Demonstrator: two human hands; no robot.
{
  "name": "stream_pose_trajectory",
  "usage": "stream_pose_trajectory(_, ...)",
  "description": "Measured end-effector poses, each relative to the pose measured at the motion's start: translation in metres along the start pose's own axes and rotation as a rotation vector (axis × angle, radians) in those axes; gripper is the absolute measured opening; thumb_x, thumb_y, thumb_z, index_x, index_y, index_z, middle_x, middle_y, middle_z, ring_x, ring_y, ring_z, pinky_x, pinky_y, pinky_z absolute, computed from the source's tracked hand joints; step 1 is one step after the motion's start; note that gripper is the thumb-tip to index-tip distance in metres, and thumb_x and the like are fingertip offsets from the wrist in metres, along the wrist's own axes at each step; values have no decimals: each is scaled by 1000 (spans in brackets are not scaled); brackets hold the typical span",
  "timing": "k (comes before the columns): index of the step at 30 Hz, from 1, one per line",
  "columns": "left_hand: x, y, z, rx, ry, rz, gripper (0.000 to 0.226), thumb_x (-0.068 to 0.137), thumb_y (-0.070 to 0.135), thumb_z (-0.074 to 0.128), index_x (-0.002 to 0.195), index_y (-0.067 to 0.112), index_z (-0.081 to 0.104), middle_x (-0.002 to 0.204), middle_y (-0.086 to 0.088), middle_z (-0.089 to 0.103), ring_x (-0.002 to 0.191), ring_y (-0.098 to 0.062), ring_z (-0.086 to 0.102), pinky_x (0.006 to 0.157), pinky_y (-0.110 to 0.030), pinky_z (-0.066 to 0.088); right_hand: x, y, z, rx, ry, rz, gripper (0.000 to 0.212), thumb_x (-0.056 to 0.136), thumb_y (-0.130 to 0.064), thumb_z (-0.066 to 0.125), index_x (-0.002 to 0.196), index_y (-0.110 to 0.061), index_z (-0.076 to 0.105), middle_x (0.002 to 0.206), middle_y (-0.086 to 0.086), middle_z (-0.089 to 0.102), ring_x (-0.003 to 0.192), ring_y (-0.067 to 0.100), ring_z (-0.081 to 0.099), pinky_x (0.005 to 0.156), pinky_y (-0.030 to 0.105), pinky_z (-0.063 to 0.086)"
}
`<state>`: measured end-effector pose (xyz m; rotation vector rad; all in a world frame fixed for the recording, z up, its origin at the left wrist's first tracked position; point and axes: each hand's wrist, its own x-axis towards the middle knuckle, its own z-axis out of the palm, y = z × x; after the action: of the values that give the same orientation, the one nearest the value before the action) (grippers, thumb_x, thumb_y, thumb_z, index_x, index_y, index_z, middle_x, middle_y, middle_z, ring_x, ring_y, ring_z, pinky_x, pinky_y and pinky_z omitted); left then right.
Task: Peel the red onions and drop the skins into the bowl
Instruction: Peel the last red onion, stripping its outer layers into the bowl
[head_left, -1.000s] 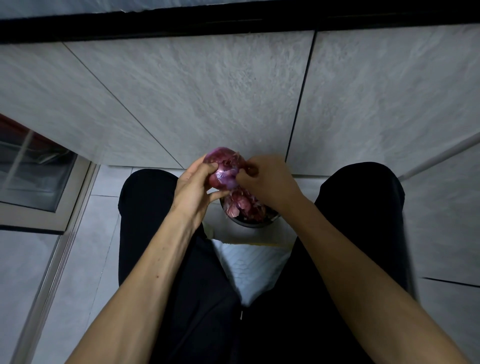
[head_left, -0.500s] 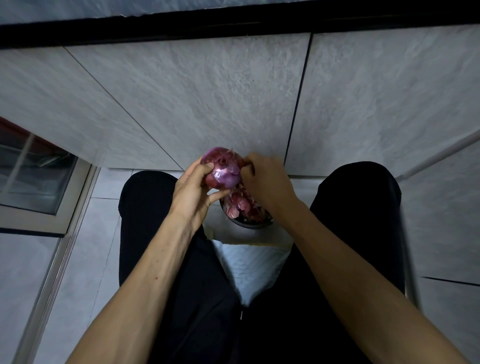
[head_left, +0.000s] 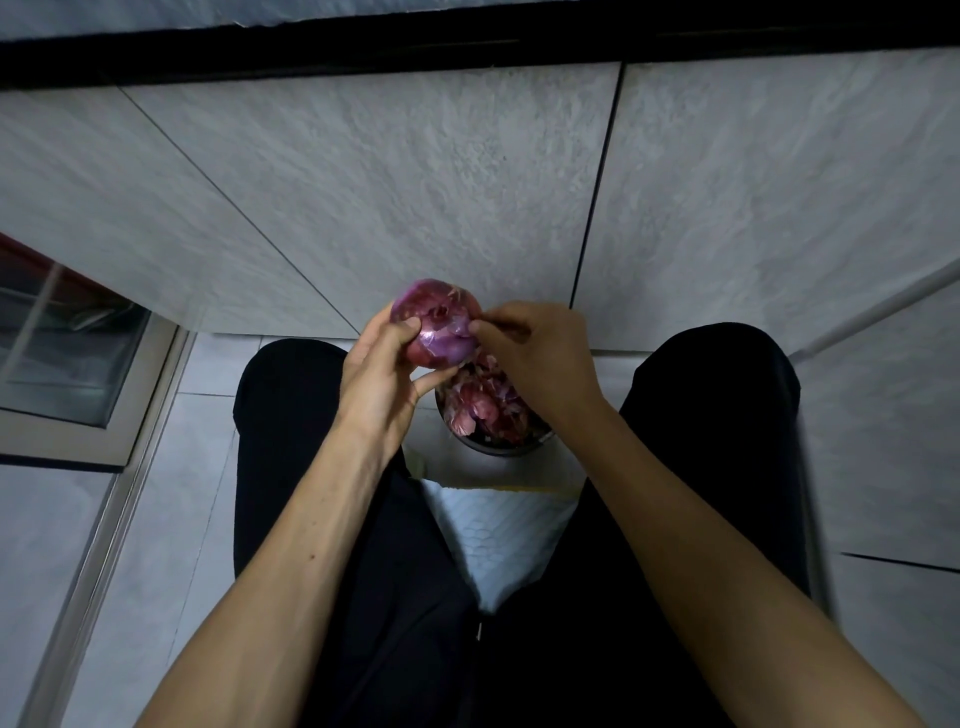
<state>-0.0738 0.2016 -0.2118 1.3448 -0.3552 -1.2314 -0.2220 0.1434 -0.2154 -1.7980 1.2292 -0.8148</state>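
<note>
A red onion (head_left: 436, 325) is held up in front of me, partly skinned, with shiny purple flesh showing on its near side. My left hand (head_left: 382, 374) grips it from the left and below. My right hand (head_left: 535, 351) pinches the skin at the onion's right edge with thumb and fingertips. Directly beneath sits a dark bowl (head_left: 498, 447) filled with reddish onion skins (head_left: 480, 402). The right hand and wrist hide the bowl's right side.
The bowl rests on a white bag or sheet (head_left: 498, 530) between my knees, which are in black trousers (head_left: 291, 447). Grey floor tiles (head_left: 395, 197) stretch ahead to a dark strip at the top. A framed glass panel (head_left: 78, 353) lies at the left.
Both hands lifted the onion slightly and turned it. The right hand's fingers shifted from the onion's top to pinching skin at its right edge.
</note>
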Motion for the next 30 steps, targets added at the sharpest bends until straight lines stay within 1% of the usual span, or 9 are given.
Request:
stream_pose_trajectory(3, -1, -1, 0, 56, 20, 38, 32, 98, 7, 56, 128, 14, 65, 101, -8, 76, 89, -23, 73, 76, -40, 61, 1, 2, 1, -155, -31, -55, 22, 95, -24, 58, 94, -9, 75, 83, 5, 73, 75, 18, 66, 76, 40, 53)
stream_pose_trajectory(6, -1, -4, 1, 98, 40, 61, 33, 96, 6, 59, 125, 18, 67, 100, -7, 75, 83, -20, 72, 75, -40, 61, 0, 0, 5, -425, -84, -104, 29, 100, -26, 47, 87, -6, 64, 76, 4, 62, 68, 20, 58, 64, 33, 43)
stream_pose_trajectory(8, -1, -4, 1, 94, 43, 57, 32, 96, 6, 60, 125, 17, 67, 99, -7, 74, 82, -20, 72, 74, -40, 61, 0, -3, 7, -472, -74, -112, 25, 100, -26, 45, 81, -12, 54, 72, 0, 50, 63, 18, 49, 59, 30, 33)
stream_pose_trajectory(9, -1, -4, 1, 82, 38, 49, 33, 96, 6, 59, 126, 16, 66, 102, -9, 74, 84, -21, 72, 75, -41, 61, 0, -4, 8, -465, -64, -111, 23, 99, -25, 46, 79, -14, 51, 72, -1, 47, 62, 17, 48, 58, 30, 33)
stream_pose_trajectory(11, 0, -2, 1, 50, 26, 28, 33, 97, 7, 57, 128, 13, 65, 105, -11, 74, 90, -25, 72, 80, -44, 61, 2, -5, 8, -411, -37, -85, 22, 96, -24, 50, 79, -11, 54, 71, 0, 51, 63, 18, 51, 58, 34, 41)
stream_pose_trajectory(13, 1, -1, 1, 22, 16, 10, 28, 98, 9, 56, 123, 14, 67, 103, -10, 74, 91, -25, 72, 78, -43, 61, 6, -4, 8, -306, 10, -42, 19, 91, -23, 56, 80, -9, 61, 71, 2, 59, 65, 18, 56, 62, 36, 47)
stream_pose_trajectory(18, 3, 1, -1, -26, -7, -39, 27, 99, 11, 52, 121, 15, 65, 101, -7, 74, 87, -22, 73, 69, -37, 60, 7, -3, 3, -85, 99, 30, 12, 81, -19, 66, 72, -12, 65, 62, -8, 61, 58, 7, 58, 59, 23, 47)
stream_pose_trajectory(22, 4, 2, 0, -64, -49, -64, 24, 100, 13, 49, 118, 17, 65, 102, -6, 73, 90, -20, 73, 66, -33, 59, 8, -2, 3, 64, 149, 87, 10, 77, -15, 67, 71, -8, 68, 62, -6, 65, 56, 5, 59, 59, 27, 53)
stream_pose_trajectory(30, 2, 4, 2, -120, -97, -100, 19, 100, 16, 45, 100, 19, 64, 93, -3, 75, 82, -18, 73, 62, -30, 59, 9, -8, -7, 335, 109, 238, 12, 79, -2, 64, 67, -4, 69, 44, -12, 57, 41, -3, 51, 47, 15, 43)
